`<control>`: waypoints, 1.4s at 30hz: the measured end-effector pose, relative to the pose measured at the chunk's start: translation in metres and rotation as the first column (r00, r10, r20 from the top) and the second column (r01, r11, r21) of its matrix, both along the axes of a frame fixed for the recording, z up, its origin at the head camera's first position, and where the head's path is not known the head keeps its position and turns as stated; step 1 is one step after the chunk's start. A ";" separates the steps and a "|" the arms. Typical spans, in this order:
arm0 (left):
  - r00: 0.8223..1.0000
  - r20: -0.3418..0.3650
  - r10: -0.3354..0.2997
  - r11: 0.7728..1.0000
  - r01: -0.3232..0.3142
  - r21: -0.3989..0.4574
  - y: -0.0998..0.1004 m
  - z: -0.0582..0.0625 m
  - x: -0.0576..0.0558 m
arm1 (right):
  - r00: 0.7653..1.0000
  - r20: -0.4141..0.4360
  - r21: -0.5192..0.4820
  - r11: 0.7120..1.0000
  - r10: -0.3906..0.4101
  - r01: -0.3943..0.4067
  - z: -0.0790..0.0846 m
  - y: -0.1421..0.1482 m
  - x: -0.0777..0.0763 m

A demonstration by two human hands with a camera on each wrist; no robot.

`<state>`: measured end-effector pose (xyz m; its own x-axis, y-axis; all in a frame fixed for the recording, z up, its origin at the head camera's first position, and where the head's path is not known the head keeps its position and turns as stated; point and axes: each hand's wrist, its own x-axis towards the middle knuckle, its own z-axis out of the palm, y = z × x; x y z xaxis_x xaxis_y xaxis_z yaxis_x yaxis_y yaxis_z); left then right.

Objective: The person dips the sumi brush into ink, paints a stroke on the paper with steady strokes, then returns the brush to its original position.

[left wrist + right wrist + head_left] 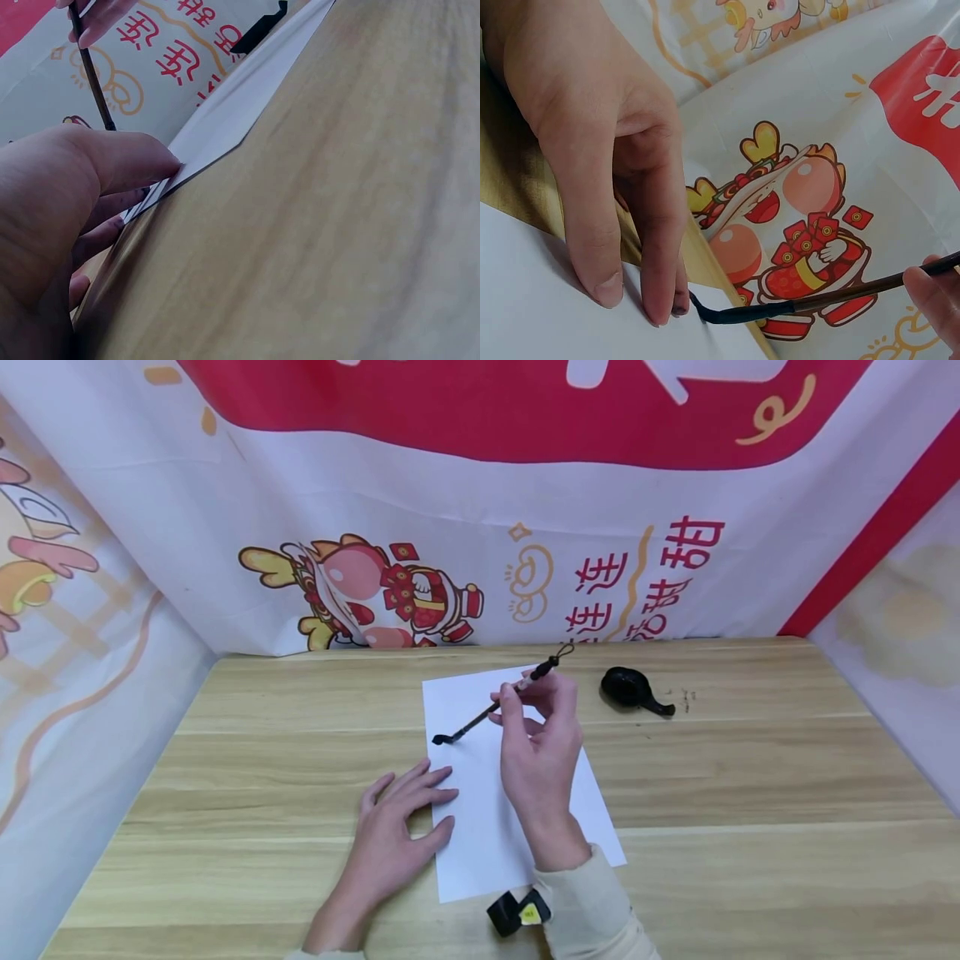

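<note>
Gripping a slim brush (480, 720) by its upper handle, a person's right hand (542, 747) slants it down over white paper (472, 835), the black bristles bent at the sheet, left of the grip. Whether a mark lies beneath them is hard to tell. Left of the grip and nearer the person, the left hand (397, 831) lies with fingers spread, holding nothing, fingertips on the paper's edge. Right of the grip and farther off, a black dish (624, 687) with a stubby handle rests on the wooden tabletop (262, 827). Below the grip, beside the right sleeve (592, 902), a black object with a yellow label (507, 914) is hard to identify. The left-wrist view hides the bristles behind the left hand; the right-wrist view cuts off most of the gripping hand.
</note>
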<state>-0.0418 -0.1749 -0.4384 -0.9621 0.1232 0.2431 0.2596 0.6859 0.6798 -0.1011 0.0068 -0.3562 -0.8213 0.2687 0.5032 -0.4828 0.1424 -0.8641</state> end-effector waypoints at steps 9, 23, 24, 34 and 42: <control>1.000 0.018 -0.001 1.000 0.001 0.013 -0.001 -0.001 -0.001 | 1.000 0.001 -0.004 1.000 0.006 -0.006 0.001 0.000 0.001; 1.000 0.028 0.000 1.000 0.000 0.021 0.000 0.000 -0.002 | 1.000 -0.014 0.005 1.000 0.008 -0.008 0.003 0.002 -0.001; 1.000 0.030 0.000 1.000 -0.001 0.020 0.000 0.000 -0.002 | 1.000 -0.014 0.002 1.000 0.008 -0.008 0.003 0.002 -0.001; 0.999 0.041 -0.001 1.000 0.000 0.022 0.000 0.002 -0.002 | 1.000 -0.008 0.008 1.000 0.021 -0.021 0.002 0.001 -0.001; 0.999 0.040 0.001 1.000 -0.001 0.013 0.000 0.002 -0.002 | 0.999 -0.033 0.041 0.999 0.020 -0.018 0.002 0.000 -0.001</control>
